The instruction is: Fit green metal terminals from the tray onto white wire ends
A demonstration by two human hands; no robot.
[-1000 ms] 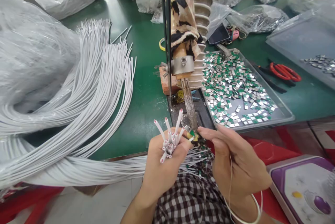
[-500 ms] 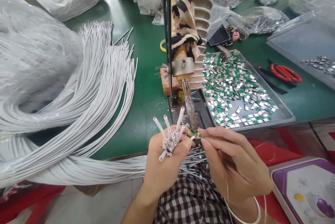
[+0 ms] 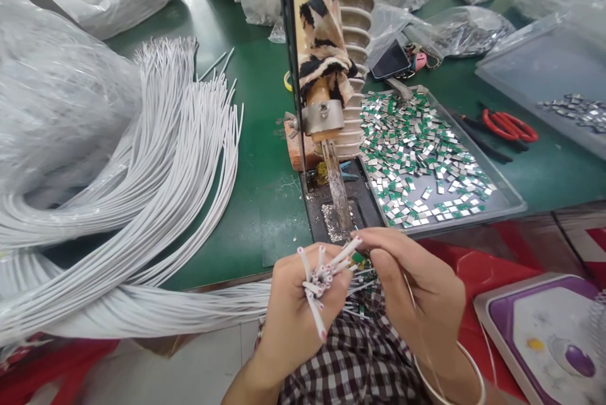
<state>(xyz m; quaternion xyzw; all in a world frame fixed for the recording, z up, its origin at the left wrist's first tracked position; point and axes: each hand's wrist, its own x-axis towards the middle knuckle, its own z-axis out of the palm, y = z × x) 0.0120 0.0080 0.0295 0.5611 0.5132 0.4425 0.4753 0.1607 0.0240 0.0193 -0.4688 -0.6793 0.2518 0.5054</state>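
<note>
My left hand [image 3: 296, 313] is closed round a bundle of white cables [image 3: 320, 282] whose cut ends, with pink-red cores, fan out above the fist. My right hand [image 3: 419, 291] is pinched, with a thin solder wire [image 3: 409, 285] running down from it past the wrist. Its fingertips are beside one protruding cable end, just under the tip of a large soldering iron [image 3: 338, 187]. A small green board [image 3: 357, 257] shows partly between the hands; the fingers hide most of it. Below, more cables with boards at their ends hang over a checked cloth.
A clear tray [image 3: 514, 208] of small green-and-silver boards lies right of the iron, with red-handled pliers [image 3: 509, 126] beyond. Long white cables [image 3: 189, 159] cover the left of the green table. A ribbed hose [image 3: 362, 14] rises behind the iron. A purple-and-white device [image 3: 544, 329] sits at lower right.
Both hands have come slightly down from the iron's tip. The cable bundle has turned in my left fist, its ends pointing differently. My right fingertips have closed nearer the bundle.
</note>
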